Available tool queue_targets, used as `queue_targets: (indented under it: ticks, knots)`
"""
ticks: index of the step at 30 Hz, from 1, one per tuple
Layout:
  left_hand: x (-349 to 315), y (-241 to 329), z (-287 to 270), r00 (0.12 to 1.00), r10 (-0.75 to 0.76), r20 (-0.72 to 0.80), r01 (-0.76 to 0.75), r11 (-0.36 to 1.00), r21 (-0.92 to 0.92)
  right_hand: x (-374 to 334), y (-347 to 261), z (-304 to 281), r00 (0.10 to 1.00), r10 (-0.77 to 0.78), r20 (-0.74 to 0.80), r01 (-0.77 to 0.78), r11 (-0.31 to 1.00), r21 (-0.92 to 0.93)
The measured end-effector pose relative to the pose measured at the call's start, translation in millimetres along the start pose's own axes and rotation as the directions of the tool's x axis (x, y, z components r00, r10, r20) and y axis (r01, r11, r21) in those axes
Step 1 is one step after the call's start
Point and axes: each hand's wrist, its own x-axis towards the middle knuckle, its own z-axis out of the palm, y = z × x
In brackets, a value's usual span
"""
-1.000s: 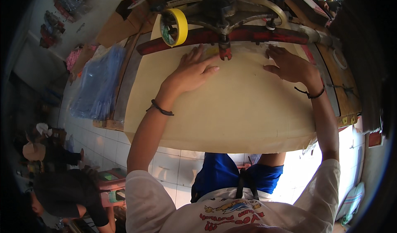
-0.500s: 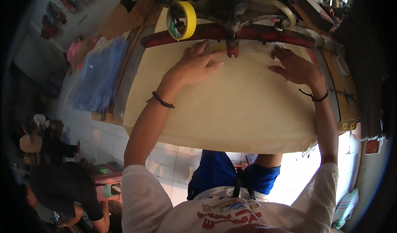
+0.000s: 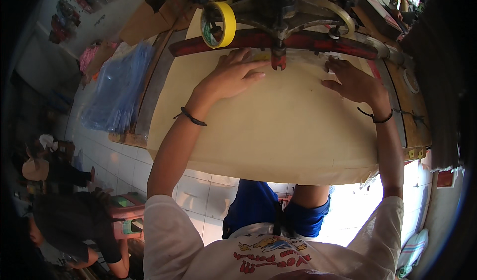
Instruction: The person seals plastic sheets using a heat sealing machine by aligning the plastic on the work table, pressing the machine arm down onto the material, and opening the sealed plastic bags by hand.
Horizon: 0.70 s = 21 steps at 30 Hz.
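Brown sheet [image 3: 278,126] is laid under and nearside of red bar [image 3: 318,42]; left hand [image 3: 229,78] and right hand [image 3: 354,81] are spread on it just nearside, nothing visibly gripped. Fingertips could be pinched if bar is lowered.

We look down from the wearer's head through 1 fisheye view, facing the brown sheet [image 3: 278,126], with our shirt [image 3: 213,260] nearest, at the lower edge.
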Motion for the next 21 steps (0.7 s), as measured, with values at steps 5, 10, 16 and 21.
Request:
queue_targets:
  ticks: [5, 10, 16, 21]
  knots:
    - [0, -4, -1, 1.0, 0.013, 0.018, -0.013, 1.0, -0.023, -4, -7, -6, 1.0, 0.006, -0.009, -0.005, 1.0, 0.03]
    - [-1, -10, -3, 0.999, 0.002, 0.04, 0.0, 0.999, -0.044, -3, -9, -10, 1.0, -0.01, -0.019, 0.011, 0.999, 0.043]
    - [2, -9, -4, 0.996, 0.028, 0.079, -0.028, 1.0, 0.0, -5, -3, -10, 0.999, -0.036, -0.024, 0.037, 0.996, 0.077]
    - [2, -22, 4, 0.996, 0.087, 0.03, -0.088, 0.996, 0.018, -1, 4, -3, 0.996, -0.06, -0.063, 0.064, 0.996, 0.056]
